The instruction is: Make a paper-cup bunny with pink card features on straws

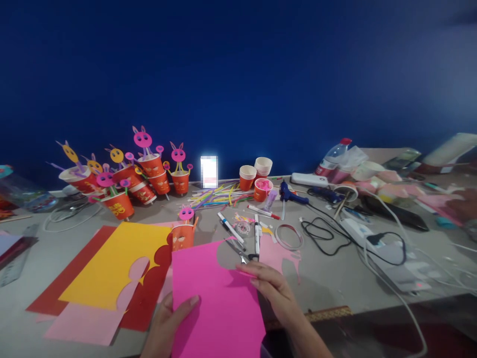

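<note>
A bright pink sheet [216,303] is held up over the table's front edge, with a rounded piece cut out of its top right. My left hand [173,318] grips its left side, thumb on the front face. At the upper right edge, my right hand [270,288] pinches the sheet near the cut-out, fingers closed. Just beyond that hand lie scissors [242,257] with open blades, beside black-and-white markers [231,227]. Left of the sheet lie yellow paper [115,263], red paper [147,308] and light pink paper [89,320], overlapping.
Decorated red cups [118,205] stand at the back left. Further right are colored sticks [216,195], stacked cups [247,178], a blue glue gun [294,195], tape roll [289,236], bottle [333,158], cables and power strip [383,256]. A blurred hand [462,204] shows at far right.
</note>
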